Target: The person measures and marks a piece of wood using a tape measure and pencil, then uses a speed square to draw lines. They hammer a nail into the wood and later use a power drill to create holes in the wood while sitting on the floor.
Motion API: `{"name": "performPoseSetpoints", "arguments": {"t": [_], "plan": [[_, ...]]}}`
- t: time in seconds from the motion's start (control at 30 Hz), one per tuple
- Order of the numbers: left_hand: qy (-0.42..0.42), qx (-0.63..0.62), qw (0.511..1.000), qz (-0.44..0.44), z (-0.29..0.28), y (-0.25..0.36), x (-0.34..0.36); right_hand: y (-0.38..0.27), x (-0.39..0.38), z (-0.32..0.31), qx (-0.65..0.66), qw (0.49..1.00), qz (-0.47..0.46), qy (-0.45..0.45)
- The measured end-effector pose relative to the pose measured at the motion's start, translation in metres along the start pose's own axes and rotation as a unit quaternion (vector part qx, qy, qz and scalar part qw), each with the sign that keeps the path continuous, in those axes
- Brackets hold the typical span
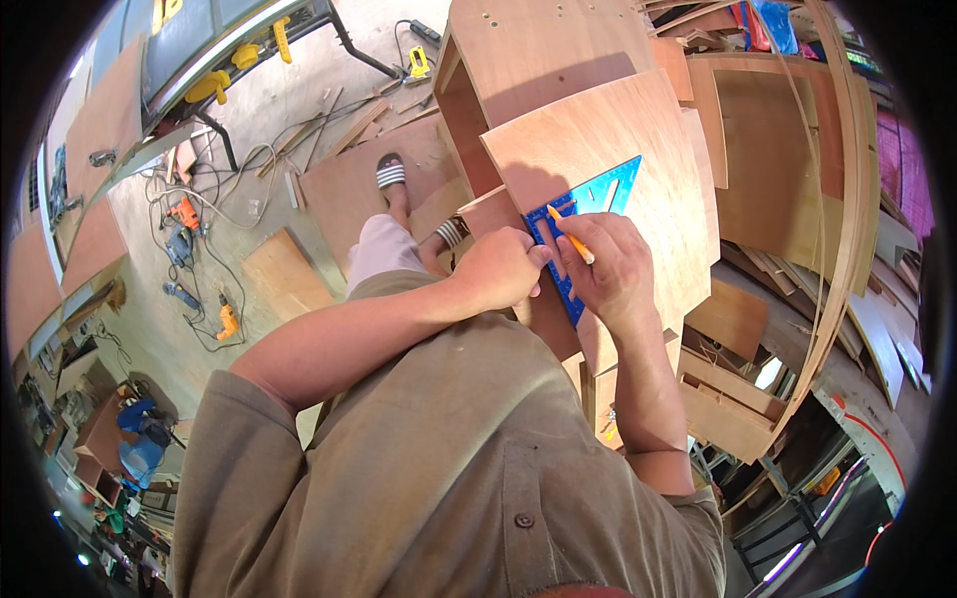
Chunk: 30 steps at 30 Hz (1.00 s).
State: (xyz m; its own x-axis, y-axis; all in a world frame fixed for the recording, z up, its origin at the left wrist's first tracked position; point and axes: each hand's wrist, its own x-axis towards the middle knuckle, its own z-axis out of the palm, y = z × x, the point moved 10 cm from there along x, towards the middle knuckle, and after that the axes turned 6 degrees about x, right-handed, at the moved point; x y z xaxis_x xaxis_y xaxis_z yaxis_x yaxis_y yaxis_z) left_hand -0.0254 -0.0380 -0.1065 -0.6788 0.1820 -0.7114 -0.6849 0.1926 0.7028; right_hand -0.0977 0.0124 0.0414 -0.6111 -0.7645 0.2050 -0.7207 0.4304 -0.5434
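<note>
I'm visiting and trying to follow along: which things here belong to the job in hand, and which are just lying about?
In use:
- orange pencil, held in the right grip
- blue triangular square
- wooden panel beneath the square

Apparently just lying about on the floor:
- yellow-orange drill
- loose board
- yellow tool

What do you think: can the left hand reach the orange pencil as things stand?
Probably yes: the orange pencil is close to the left hand and its upper end sticks out, though the right hand grips it.
</note>
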Motion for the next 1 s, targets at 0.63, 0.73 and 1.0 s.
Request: {"name": "performPoseSetpoints", "arguments": {"t": [0.63,0.73,1.0], "plan": [[0.003,0.036,0.999,0.027,-0.003,0.005,-0.002,0.02,-0.004,-0.002,-0.051,0.998,0.049,0.0],[0.001,0.03,0.999,0.022,-0.002,0.003,-0.002,0.02,-0.004,0.0,-0.057,0.997,0.047,-0.005],[0.011,0.024,0.999,0.028,0.002,-0.004,0.003,0.006,0.004,0.01,-0.099,0.995,0.025,-0.016]]}}
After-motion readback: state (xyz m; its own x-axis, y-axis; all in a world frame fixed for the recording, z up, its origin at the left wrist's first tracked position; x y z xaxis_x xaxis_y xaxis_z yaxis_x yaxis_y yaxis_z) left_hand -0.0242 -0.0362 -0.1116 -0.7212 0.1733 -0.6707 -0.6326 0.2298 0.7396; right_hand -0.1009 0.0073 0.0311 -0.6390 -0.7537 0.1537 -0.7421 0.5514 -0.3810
